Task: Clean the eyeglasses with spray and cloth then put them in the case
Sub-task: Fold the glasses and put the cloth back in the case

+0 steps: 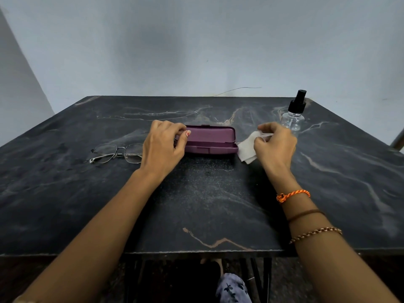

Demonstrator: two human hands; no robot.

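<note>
The dark, stone-look desk (196,204) holds thin wire eyeglasses (117,153) on the left. The left hand (162,147) fingers pinch the smooth purple case (211,138). The right hand (276,145) fingers pinch a soft white cloth (247,148). A clear spray bottle (294,112) stands behind, near the grey wall (196,44).

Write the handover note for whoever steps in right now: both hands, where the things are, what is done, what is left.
Left hand: fingers on the left end of the purple hard eyeglass case, which looks slightly open.
Right hand: pinching the white cleaning cloth, which lies just right of the case.
Thin wire-framed eyeglasses: flat on the dark marble-patterned table, left of the left hand, untouched.
Clear spray bottle with black nozzle: upright, far right, behind the right hand.
Done: nothing visible on the glasses.
Left: spray, wipe, put the glasses in the case, close it.
</note>
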